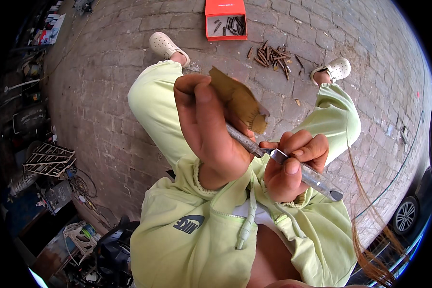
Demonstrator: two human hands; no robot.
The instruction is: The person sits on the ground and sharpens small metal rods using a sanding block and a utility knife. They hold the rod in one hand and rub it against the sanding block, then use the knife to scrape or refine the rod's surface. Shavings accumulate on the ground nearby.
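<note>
My left hand [209, 127] is closed, with a bent, worn piece of brown sandpaper [235, 98] between its fingers. Below the sheet a dull grey metal rod [245, 140] sticks out of the same hand. My right hand [293, 165] pinches a silvery metal tube [321, 183] between thumb and fingers. One end of the tube, near the rod's tip, has a shiny flat face; the other points down to the right. Whether rod and tube are joined I cannot tell.
On the paving bricks ahead lie an open red box [225, 36] with several dark metal pieces and a heap of rusty metal pieces [273, 57]. Tools and a metal rack [49, 160] clutter the left side. A car wheel [405, 215] shows at the right.
</note>
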